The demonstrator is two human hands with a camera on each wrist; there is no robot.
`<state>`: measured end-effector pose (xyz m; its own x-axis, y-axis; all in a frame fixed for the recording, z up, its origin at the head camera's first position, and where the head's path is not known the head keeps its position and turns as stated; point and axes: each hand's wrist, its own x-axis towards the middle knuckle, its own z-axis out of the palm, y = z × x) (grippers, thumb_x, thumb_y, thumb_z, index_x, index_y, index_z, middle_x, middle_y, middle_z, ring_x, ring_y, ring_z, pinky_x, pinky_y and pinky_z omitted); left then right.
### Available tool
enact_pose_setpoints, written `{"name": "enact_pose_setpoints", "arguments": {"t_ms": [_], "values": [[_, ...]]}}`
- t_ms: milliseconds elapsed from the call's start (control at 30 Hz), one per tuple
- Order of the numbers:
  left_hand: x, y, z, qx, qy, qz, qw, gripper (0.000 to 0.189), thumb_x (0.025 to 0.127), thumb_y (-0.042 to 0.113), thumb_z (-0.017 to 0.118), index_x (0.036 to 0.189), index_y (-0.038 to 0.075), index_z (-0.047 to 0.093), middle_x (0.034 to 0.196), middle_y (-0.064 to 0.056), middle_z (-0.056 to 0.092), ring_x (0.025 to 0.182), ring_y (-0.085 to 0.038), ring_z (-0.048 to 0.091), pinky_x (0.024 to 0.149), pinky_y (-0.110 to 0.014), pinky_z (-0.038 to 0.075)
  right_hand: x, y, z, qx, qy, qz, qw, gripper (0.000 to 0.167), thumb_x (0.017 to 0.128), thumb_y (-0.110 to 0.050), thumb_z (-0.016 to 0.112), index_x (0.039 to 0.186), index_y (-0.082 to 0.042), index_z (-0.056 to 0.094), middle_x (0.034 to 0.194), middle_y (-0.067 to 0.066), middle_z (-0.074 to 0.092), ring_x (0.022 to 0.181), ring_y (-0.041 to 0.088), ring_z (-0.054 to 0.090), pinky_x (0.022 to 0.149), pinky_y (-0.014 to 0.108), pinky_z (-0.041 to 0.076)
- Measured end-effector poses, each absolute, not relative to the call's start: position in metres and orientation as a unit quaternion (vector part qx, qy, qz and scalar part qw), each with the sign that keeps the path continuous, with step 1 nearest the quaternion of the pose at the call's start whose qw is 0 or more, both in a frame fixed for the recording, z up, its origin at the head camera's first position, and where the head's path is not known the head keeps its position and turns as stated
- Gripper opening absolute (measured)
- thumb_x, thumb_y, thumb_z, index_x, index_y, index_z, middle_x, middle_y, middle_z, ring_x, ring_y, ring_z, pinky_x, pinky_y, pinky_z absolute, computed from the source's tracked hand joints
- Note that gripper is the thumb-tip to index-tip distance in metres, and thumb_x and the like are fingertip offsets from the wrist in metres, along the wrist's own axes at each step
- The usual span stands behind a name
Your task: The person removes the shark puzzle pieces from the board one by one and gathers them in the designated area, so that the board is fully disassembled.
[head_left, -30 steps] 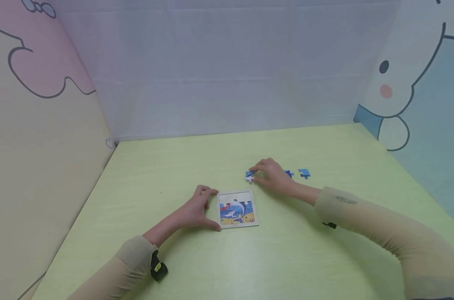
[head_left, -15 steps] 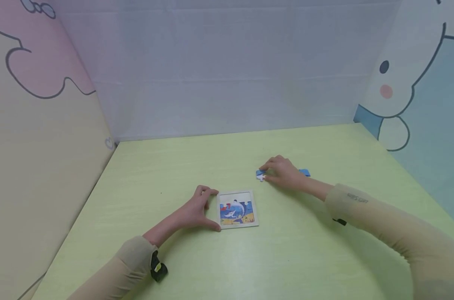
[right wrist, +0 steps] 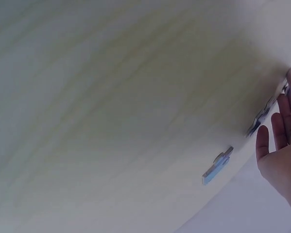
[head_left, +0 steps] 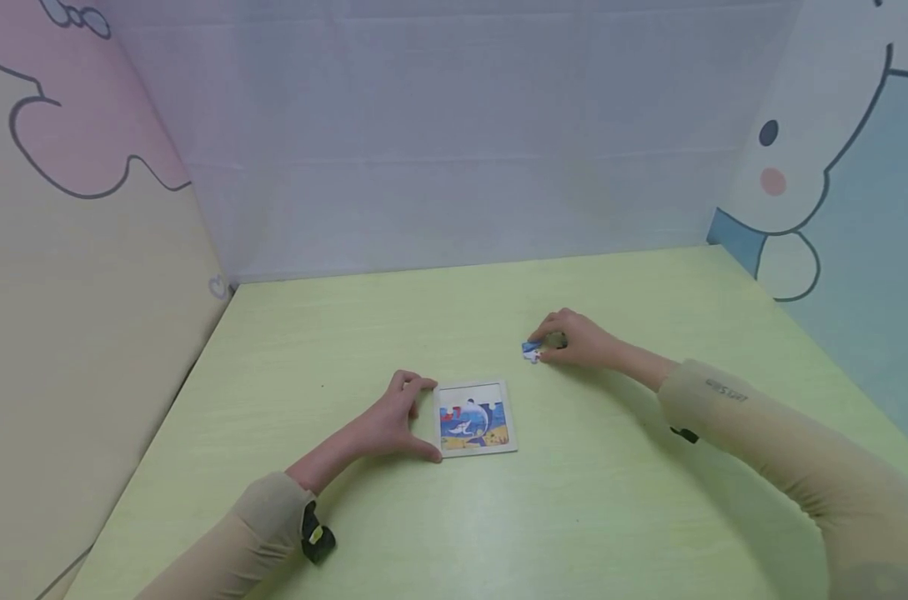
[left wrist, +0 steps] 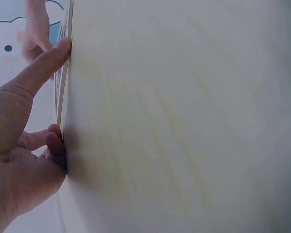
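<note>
Puzzle (head_left: 474,423), partly filled in, lies in its pale frame (head_left: 479,453) on the table (head_left: 499,525). My left hand (head_left: 386,423) grips the frame's left side, thumb at the near corner, finger at the far. Beyond it, to the right, my right hand (head_left: 578,341) pinches a loose piece (head_left: 530,352) between thumb and fingertip; a light-blue piece (right wrist: 215,169) lies nearby.

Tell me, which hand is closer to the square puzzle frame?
Left. The left hand touches the left side of the puzzle frame; the right hand is apart from it, beyond its far right corner, fingers at a puzzle piece.
</note>
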<state>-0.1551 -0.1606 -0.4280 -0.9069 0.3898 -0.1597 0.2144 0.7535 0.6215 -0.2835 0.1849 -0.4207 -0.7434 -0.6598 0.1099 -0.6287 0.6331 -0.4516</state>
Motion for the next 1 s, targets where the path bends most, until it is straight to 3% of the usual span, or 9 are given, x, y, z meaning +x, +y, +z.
{"name": "enact_pose_setpoints", "arguments": {"t_ms": [1000], "values": [[-0.1555,-0.1618,-0.4275,0.162,0.925,0.313,0.139,0.106,0.060,0.039,0.095,0.147,0.012,0.040,0.134,-0.008,0.032,0.089,-0.013,0.046,0.077,-0.027,0.040,-0.2849,0.1812,-0.4166,-0.355,0.900,-0.246,0.059,0.025,0.085,-0.014,0.077,0.108,-0.008,0.074,0.110,0.010,0.069,0.105,0.028,0.058,0.093,0.048,0.043]]}}
